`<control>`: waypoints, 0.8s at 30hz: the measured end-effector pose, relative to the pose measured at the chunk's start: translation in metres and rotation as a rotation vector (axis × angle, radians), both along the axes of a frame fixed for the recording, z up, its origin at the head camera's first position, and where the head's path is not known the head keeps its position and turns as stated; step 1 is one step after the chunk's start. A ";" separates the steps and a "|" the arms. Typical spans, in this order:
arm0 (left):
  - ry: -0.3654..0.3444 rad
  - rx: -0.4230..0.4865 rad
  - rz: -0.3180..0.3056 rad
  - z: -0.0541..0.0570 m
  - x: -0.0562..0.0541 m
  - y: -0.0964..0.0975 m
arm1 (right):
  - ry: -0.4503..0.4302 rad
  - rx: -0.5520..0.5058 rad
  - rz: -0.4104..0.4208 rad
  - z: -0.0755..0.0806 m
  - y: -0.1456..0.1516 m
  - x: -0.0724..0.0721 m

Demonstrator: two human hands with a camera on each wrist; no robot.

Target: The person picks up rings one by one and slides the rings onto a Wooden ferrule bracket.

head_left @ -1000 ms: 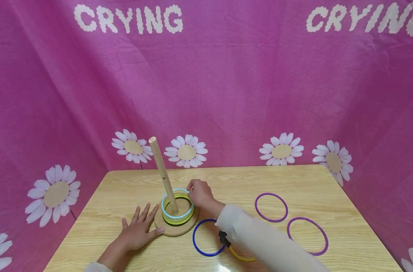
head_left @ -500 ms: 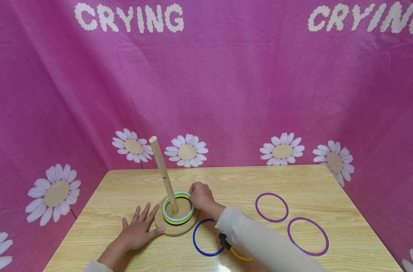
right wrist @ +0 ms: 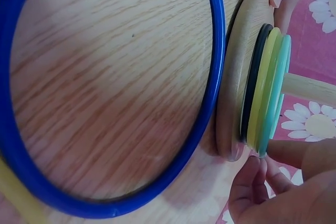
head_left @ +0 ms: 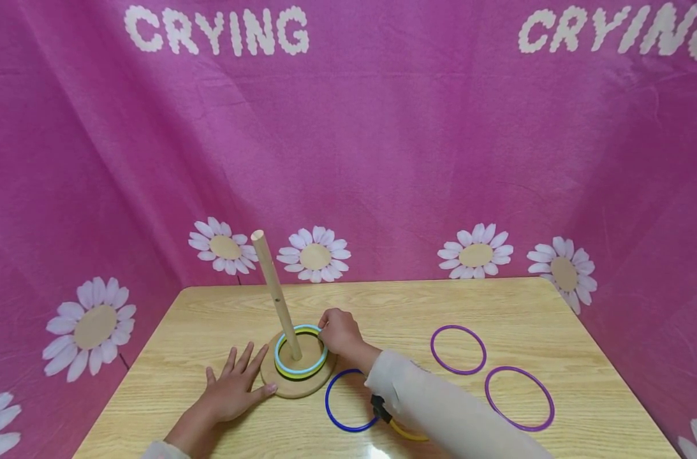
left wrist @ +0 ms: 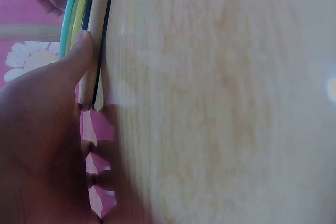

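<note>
A wooden peg (head_left: 275,287) rises from a round wooden base (head_left: 293,390) on the table. Around its foot lie stacked rings: a black ring (right wrist: 255,77) lowest, yellowish rings (right wrist: 263,77) above it, and a light blue ring (right wrist: 278,85) on top. My right hand (head_left: 341,331) pinches the light blue ring's far right edge between thumb and fingers. With fingers spread, my left hand (head_left: 231,392) rests on the table left of the base, its thumb touching the base's rim.
A blue ring (head_left: 328,408) lies right of the base, close to it. Beneath my right forearm is a partly hidden yellow ring (head_left: 408,437). Two purple rings (head_left: 485,354) lie on the table's right side. A pink cloth with printed daisies surrounds the table.
My right hand has lowered the light blue ring slightly onto the yellowish rings, then held still over the last half second. My left hand has stayed in place.
</note>
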State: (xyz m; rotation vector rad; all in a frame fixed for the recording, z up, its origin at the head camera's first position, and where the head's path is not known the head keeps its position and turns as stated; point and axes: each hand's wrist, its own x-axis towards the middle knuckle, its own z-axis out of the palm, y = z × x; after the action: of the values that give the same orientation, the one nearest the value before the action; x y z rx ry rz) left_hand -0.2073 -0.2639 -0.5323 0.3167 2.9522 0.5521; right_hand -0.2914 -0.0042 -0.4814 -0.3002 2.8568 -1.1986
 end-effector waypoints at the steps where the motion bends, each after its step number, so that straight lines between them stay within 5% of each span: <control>1: -0.001 -0.003 0.001 0.000 0.000 0.000 | -0.001 -0.001 0.002 0.000 0.000 0.000; 12: -0.012 -0.011 0.005 0.009 0.002 0.003 | 0.051 -0.049 0.033 0.001 0.010 0.004; 24: 0.008 0.020 -0.005 0.003 0.001 0.001 | 0.018 -0.164 0.102 -0.004 0.039 0.012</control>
State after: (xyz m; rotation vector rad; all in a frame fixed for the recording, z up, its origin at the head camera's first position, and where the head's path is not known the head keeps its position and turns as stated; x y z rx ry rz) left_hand -0.2066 -0.2631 -0.5295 0.3284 2.9542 0.5808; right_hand -0.2791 0.0349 -0.4855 -0.4578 2.7246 -1.4193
